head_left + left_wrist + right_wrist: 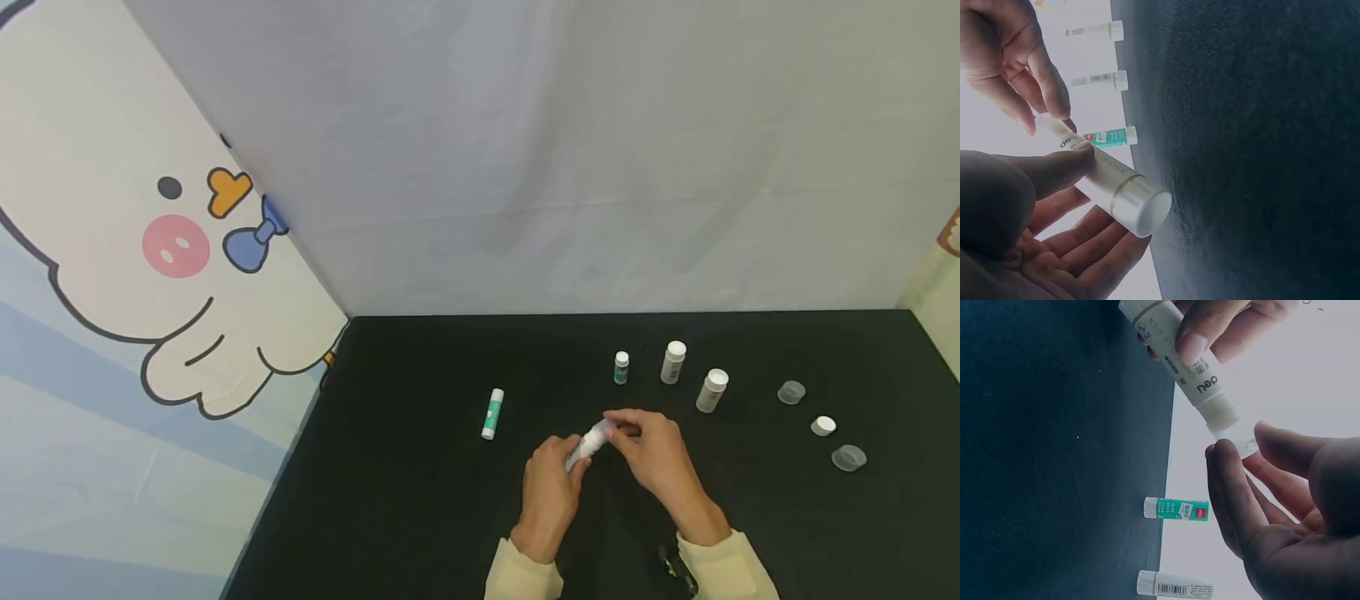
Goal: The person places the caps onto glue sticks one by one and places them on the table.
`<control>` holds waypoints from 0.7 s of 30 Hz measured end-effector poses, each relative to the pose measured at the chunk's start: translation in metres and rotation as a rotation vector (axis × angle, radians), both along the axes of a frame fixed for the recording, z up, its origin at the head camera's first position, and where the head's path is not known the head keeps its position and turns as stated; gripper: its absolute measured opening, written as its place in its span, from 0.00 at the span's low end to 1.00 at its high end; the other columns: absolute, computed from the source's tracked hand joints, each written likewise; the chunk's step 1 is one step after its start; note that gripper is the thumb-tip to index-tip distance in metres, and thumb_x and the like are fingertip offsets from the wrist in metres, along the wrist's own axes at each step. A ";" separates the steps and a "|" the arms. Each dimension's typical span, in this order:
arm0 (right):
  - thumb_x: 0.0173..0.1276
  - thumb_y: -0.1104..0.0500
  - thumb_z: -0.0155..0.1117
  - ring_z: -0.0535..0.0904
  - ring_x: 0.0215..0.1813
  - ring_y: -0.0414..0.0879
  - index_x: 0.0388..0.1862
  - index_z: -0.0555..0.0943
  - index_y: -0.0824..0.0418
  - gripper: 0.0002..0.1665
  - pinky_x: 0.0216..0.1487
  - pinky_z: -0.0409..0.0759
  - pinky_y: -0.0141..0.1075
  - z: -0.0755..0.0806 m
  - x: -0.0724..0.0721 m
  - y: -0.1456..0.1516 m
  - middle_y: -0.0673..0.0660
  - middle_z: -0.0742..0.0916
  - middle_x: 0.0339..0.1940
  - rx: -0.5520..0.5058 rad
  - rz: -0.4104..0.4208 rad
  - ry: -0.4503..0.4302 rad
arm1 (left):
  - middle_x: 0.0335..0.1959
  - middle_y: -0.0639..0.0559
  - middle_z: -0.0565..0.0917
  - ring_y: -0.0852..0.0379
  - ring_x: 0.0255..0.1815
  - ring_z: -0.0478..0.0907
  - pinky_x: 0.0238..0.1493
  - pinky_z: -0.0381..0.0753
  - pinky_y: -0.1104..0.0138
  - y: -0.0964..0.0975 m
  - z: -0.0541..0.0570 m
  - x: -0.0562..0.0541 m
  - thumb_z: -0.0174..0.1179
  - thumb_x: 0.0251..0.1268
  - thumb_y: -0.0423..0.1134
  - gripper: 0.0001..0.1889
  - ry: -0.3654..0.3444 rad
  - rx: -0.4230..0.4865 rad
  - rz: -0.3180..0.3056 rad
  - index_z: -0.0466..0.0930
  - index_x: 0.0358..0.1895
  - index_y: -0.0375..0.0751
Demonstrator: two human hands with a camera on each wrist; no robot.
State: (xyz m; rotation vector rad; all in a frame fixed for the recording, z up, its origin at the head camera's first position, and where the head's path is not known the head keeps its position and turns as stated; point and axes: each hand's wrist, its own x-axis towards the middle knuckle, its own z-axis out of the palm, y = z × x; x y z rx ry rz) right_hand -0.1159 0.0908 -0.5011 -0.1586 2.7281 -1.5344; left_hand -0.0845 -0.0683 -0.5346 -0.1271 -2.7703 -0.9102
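A white glue stick (582,450) is gripped in my left hand (550,486), thumb along its lettered side. The capless end points up toward my right hand (658,457). In the right wrist view a clear plastic cap (1245,446) sits right at that end, pinched between my right thumb and fingertips. The glue stick's white base (1149,211) sticks out of my left hand in the left wrist view.
Beyond my hands stand a small green glue stick (621,369) and two white ones (672,364), (711,392). To the left is a green-and-white stick (492,414). At right lie clear cups (791,392), (848,457) and a white cap (822,426) on the black table (405,500).
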 end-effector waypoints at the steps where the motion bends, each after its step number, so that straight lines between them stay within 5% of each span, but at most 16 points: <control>1: 0.71 0.70 0.69 0.91 0.46 0.62 0.55 0.87 0.73 0.15 0.46 0.87 0.52 0.000 0.000 0.000 0.70 0.91 0.47 0.003 0.002 0.000 | 0.36 0.46 0.89 0.49 0.36 0.88 0.34 0.84 0.60 0.000 0.000 0.000 0.76 0.59 0.30 0.13 0.000 -0.001 -0.001 0.90 0.47 0.38; 21: 0.69 0.67 0.73 0.91 0.40 0.54 0.48 0.89 0.72 0.10 0.41 0.87 0.46 -0.001 -0.007 -0.002 0.64 0.93 0.41 0.065 0.059 -0.014 | 0.36 0.48 0.90 0.51 0.35 0.88 0.33 0.83 0.61 -0.002 0.003 0.000 0.76 0.58 0.30 0.11 0.019 0.003 -0.020 0.90 0.44 0.41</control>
